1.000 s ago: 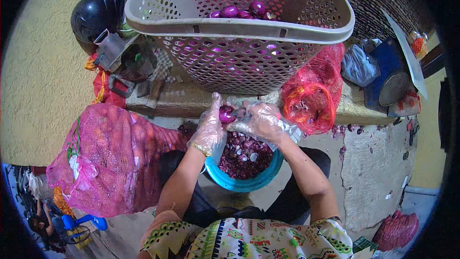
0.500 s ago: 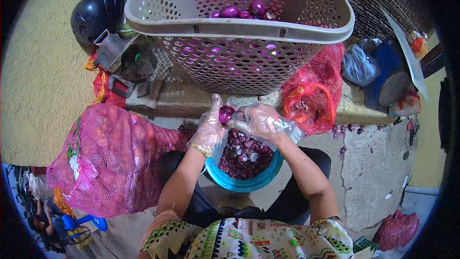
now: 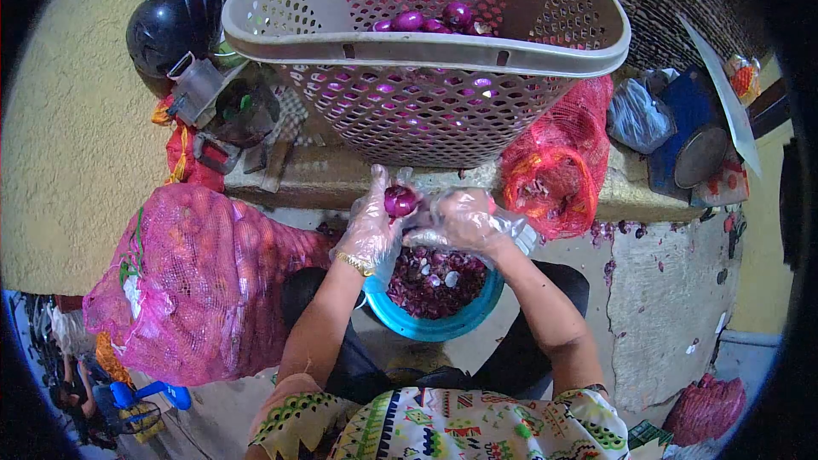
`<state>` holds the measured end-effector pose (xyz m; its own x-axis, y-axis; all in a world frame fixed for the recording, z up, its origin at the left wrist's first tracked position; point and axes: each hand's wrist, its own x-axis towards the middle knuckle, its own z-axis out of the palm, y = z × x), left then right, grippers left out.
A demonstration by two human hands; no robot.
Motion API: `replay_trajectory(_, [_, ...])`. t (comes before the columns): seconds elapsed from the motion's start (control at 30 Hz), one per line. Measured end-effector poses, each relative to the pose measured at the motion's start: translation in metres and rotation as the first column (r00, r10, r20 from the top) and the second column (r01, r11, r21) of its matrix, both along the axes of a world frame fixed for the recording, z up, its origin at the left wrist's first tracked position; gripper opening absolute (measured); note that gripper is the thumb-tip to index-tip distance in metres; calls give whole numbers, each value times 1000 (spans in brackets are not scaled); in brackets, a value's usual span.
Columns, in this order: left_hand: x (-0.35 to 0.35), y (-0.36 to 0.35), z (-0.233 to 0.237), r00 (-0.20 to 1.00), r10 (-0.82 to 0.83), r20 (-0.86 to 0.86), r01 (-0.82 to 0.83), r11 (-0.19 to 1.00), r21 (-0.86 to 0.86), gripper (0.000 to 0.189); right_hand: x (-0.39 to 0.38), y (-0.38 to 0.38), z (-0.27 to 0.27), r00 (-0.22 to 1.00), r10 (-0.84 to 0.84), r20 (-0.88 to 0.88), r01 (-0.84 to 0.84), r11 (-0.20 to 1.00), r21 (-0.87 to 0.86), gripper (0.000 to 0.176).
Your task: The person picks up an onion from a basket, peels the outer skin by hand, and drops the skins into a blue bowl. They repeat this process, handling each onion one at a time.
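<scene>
Over a blue basin (image 3: 430, 330), my left hand (image 3: 366, 234) is closed around a shiny purple onion (image 3: 400, 201). My right hand (image 3: 473, 221) has its fingers curled just right of the onion. Whatever it grips, if anything, cannot be made out. Clear plastic gloves cover both hands. Dark onion skins (image 3: 434, 287) and a few pale scraps fill the basin between my knees. Beyond my hands, a tall perforated basket (image 3: 426, 51) holds purple onions (image 3: 457, 14).
A bulging pink mesh sack (image 3: 204, 281) stands on the left. Behind the basin runs a concrete ledge (image 3: 341, 175), with an open red mesh bag (image 3: 554, 183) at its right. A black helmet (image 3: 162, 34) sits back left. Another mesh sack (image 3: 705, 409) lies at lower right.
My left hand has shifted slightly left with the onion, which now shows more of its surface. My right hand has turned a little, and its fingers are slightly further from the onion.
</scene>
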<state>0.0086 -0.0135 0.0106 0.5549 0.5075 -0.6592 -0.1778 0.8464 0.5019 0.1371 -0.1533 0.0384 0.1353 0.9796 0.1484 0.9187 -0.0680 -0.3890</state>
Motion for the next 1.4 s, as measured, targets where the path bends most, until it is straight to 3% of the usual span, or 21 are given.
replay_trajectory(0.03, [-1, 0, -1, 998, -56, 17, 55, 997, 48, 56, -1, -1, 5, 1000, 0, 0, 0, 1000, 0, 66])
replay_trajectory(0.1, [0, 1, -1, 996, -88, 7, 88, 995, 54, 57, -3, -1, 14, 979, -133, -153, 154, 979, 131, 66])
replay_trajectory(0.2, [1, -1, -4, 991, -127, 31, 125, 990, 59, 58, -2, -2, 23, 964, -175, -199, 183, 983, 26, 67])
replay_trajectory(0.33, [-1, -3, -2, 983, -159, 89, 156, 987, 46, 55, -2, -1, 20, 970, -191, -147, 190, 982, -27, 63])
replay_trajectory(0.53, [-2, -6, 5, 982, -163, 92, 160, 986, 44, 54, -2, -1, 12, 968, -165, -187, 183, 979, 85, 57])
replay_trajectory(0.83, [-2, -1, -4, 976, -196, 99, 196, 981, 5, 56, -2, 1, 23, 976, -150, -157, 148, 989, -30, 55])
replay_trajectory(1.03, [-2, -1, -5, 974, -187, 125, 191, 981, -23, 55, -2, 0, 8, 973, -157, -169, 166, 986, 35, 55])
replay_trajectory(1.17, [-7, 5, -18, 960, -231, 156, 237, 971, -17, 54, -2, 2, -10, 990, -130, -60, 134, 989, 68, 56])
replay_trajectory(1.23, [-3, 5, -19, 981, -168, 96, 173, 984, -46, 54, -4, 3, 1, 992, -117, -41, 121, 988, 96, 59])
replay_trajectory(1.33, [1, -1, -3, 996, -91, 1, 91, 995, -28, 55, -5, 0, 14, 997, -68, 38, 68, 998, -12, 61])
replay_trajectory(1.4, [3, -5, 12, 999, -36, -27, 35, 999, -19, 59, -1, 0, 8, 990, 55, 133, -45, 996, -77, 65])
